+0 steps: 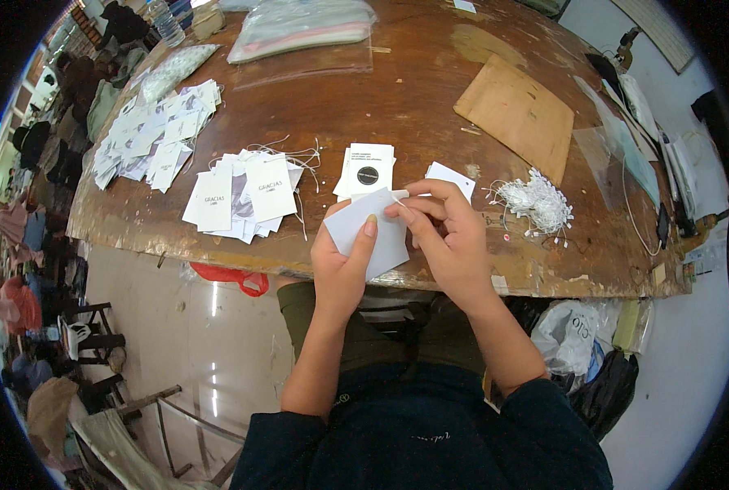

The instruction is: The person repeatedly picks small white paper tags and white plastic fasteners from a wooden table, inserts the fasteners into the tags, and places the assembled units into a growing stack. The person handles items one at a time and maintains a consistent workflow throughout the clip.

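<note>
My left hand [344, 257] grips a white card tag [389, 247] by its left side, the thumb flat across its face. At the tag's upper right corner, the fingers of my right hand [450, 233] pinch a thin white string [399, 201]. Just beyond my hands stands a stack of printed white tags [366, 167] with a black circle on top, and a few blank white cards [453, 177] peek out behind my right fingers. To the right lies a tangled heap of white tag strings [534, 206]. Left of my hands, tags with strings [242, 196] form a loose pile.
A bigger tag pile [156, 135] spreads at the far left beside a clear bag [177, 72]. Plastic sleeves [303, 31] lie at the back of the brown wooden table [340, 102]. A tan cardboard sheet [520, 114] lies right; plastic bags [573, 335] sit below the edge.
</note>
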Available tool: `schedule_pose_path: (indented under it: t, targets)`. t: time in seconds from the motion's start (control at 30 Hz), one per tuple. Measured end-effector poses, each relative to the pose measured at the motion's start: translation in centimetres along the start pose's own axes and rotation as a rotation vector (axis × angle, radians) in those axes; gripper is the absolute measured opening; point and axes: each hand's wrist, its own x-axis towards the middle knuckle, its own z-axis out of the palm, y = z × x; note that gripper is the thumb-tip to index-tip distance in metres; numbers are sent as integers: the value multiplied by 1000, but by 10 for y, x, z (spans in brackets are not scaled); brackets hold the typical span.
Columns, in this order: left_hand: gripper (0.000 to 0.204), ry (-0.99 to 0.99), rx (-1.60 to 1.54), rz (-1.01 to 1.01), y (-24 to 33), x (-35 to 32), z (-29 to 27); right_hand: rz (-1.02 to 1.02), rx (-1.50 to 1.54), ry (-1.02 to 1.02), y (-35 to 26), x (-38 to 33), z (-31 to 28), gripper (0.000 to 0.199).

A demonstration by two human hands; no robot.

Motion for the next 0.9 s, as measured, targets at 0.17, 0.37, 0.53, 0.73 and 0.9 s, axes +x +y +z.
schedule_pose_path:
  t: [0.17, 0.37, 0.53, 0.73, 0.9]
  targets:
    - [27, 1, 61, 44, 2, -2, -1, -205, -282, -2, 4, 4, 4, 10]
    - [27, 12, 153, 114, 2, -3, 0, -324, -478, 39, 3, 3, 9, 6]
    - [23, 4, 208, 177, 0, -4, -1, -399, -572, 47, 11, 6, 13, 7]
    - [19, 117, 505, 453, -5, -9, 1, -227, -382, 56, 13, 4, 21, 11]
    - [24, 190, 865, 947, -12, 4, -6, 234, 146, -103, 11, 12, 13, 15]
